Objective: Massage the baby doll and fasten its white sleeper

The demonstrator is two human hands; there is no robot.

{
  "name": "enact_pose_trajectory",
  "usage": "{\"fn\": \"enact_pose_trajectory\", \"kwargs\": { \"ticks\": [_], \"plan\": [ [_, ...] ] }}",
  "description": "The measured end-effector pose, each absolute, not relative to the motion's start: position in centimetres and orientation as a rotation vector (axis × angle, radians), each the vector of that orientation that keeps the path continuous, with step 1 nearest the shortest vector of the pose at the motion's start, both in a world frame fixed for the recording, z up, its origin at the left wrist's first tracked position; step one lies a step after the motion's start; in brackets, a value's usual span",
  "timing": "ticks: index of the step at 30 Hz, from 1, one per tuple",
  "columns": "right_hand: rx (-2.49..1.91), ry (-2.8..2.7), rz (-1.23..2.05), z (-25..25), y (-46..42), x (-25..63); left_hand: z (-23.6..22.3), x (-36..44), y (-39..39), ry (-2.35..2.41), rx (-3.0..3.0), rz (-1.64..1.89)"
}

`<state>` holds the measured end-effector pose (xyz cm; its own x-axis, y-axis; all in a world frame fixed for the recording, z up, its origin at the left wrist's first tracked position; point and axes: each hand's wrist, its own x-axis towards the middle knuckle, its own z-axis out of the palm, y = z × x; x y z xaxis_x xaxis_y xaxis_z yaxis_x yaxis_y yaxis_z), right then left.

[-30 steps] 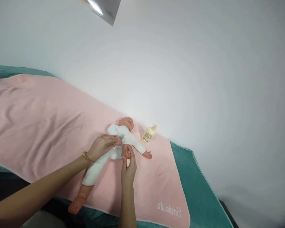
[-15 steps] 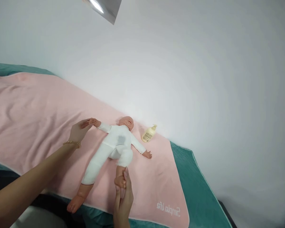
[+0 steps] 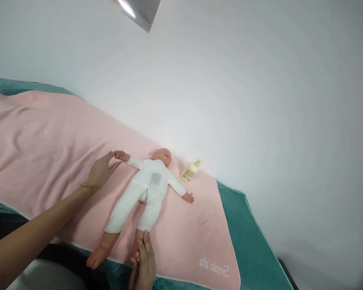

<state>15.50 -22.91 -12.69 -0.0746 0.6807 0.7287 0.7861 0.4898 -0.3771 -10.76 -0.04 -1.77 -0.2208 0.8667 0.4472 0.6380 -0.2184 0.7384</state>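
Note:
A baby doll (image 3: 145, 191) in a white bodysuit lies face up on a pink towel (image 3: 48, 137), head toward the wall, arms spread, both legs stretched toward me. My left hand (image 3: 101, 171), with a gold bracelet at the wrist, pinches the doll's hand between fingertips at the outstretched arm. My right hand (image 3: 143, 264) is wrapped round the doll's foot at the near edge of the towel. The doll's other foot (image 3: 97, 255) lies free beside it.
A small cream lotion bottle (image 3: 190, 170) lies on the towel by the wall, right of the doll's head. The towel covers a teal bed (image 3: 254, 257) set against a white wall. The words "Simple life" are stitched at the towel's near right corner.
The doll's bent leg has been drawn out straight toward me by my right hand. My left hand moved from the doll's chest outward to the left, stretching its arm.

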Motion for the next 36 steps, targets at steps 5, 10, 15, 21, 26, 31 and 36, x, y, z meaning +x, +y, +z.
{"fn": "enact_pose_trajectory", "kwargs": {
  "ticks": [5, 10, 15, 21, 26, 31, 36],
  "plan": [
    [-1.230, -1.779, -0.146, -8.3, -20.3, 15.6, -0.3, -8.1, -1.1, 1.694, 1.908, 1.595],
    [-1.246, -1.660, -0.033, -3.0, -16.0, 15.2, 0.8, -5.0, -1.5, 1.289, 2.261, 1.647],
    [-1.290, -1.502, 0.200, -0.1, -12.8, 14.7, 0.1, -3.3, -1.7, 0.878, 2.548, 1.393],
    [-1.317, -1.432, 0.318, 0.4, -12.6, 14.8, -0.6, -3.6, -1.9, 0.835, 2.511, 1.336],
    [-1.323, -1.410, 0.334, 0.3, -15.4, 15.1, 0.0, -5.2, -1.6, 0.952, 2.295, 1.457],
    [-1.248, -1.537, 0.188, -1.8, -19.0, 16.1, 0.4, -8.3, -1.3, 1.393, 1.950, 1.510],
    [-1.217, -1.757, 0.046, -5.8, -21.7, 16.8, -1.1, -12.5, 0.3, 1.875, 1.804, 1.395]
  ]
}}
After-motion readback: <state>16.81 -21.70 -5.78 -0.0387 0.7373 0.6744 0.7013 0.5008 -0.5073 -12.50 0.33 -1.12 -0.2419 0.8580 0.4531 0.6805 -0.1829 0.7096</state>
